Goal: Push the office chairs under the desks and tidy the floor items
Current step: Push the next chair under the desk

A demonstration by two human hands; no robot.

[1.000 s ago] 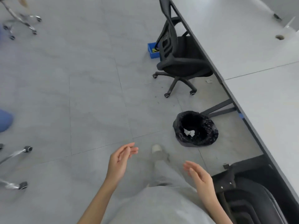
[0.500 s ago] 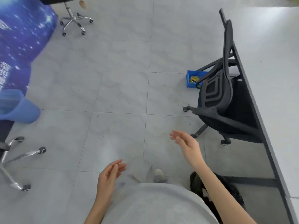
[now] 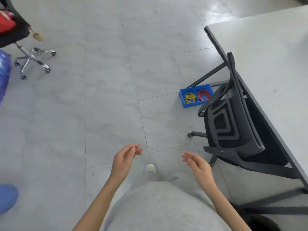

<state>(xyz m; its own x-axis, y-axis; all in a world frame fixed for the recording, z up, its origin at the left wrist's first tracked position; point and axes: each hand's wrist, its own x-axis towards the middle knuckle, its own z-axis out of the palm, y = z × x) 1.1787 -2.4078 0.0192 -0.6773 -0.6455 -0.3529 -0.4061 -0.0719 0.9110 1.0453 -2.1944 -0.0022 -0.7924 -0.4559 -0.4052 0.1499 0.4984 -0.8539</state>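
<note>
A black mesh office chair [image 3: 233,130] stands at the right, its seat tucked under the grey desk [image 3: 270,67]. On the floor just left of the chair lies a blue two-compartment tray [image 3: 182,95] holding yellow and red rubber bands. My left hand [image 3: 125,159] hovers in front of my body with loosely curled fingers and holds nothing. My right hand [image 3: 196,164] is raised to the same height, relaxed and empty, a little left of the chair's base.
A second chair with a chrome star base [image 3: 31,59] and a black seat stands at the far left, a red item [image 3: 5,22] on it. Blue objects [image 3: 6,197] sit along the left edge. A black bin bag [image 3: 260,222] shows at bottom right.
I have walked forward along the desk; the black chair and blue tray are nearer. The bin has dropped to the bottom right corner. My left hand rose level with my right.
</note>
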